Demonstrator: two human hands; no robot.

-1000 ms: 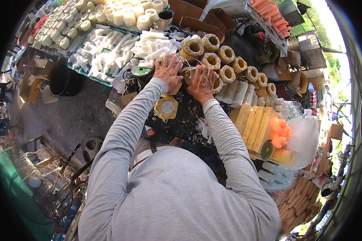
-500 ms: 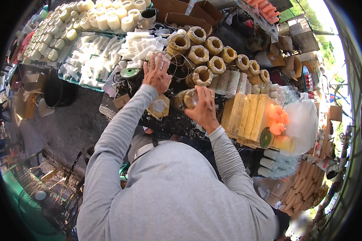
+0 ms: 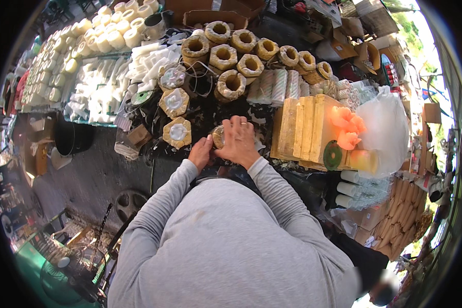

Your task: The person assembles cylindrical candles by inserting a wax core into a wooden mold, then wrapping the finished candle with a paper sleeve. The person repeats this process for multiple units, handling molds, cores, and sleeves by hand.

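At the near edge of the dark worktable, a tan hexagonal mould [image 3: 217, 137] shows only in part under my fingers. My right hand [image 3: 238, 141] wraps over its top and right side, hiding most of it. The closed fingers of my left hand [image 3: 201, 153] press against its lower left side. To the left sit two similar moulds with whitish, glossy centres, one nearer [image 3: 177, 132] and one behind it [image 3: 174, 102]. Farther back is a round piece with a clear, shiny top [image 3: 172, 76].
Several hollow tan moulds [image 3: 231, 85] stand beyond my hands, beside a loose wire loop [image 3: 203, 84]. Yellow slabs [image 3: 307, 128], an orange flower-like piece [image 3: 347, 126] and a plastic bag [image 3: 385, 136] are at the right. White pieces [image 3: 95, 87] cover the left; a green disc [image 3: 141, 97] lies nearer.
My left hand has left the clear-topped piece at the back and come down to the near mould. My right hand stays on that mould. The whole view has shifted.
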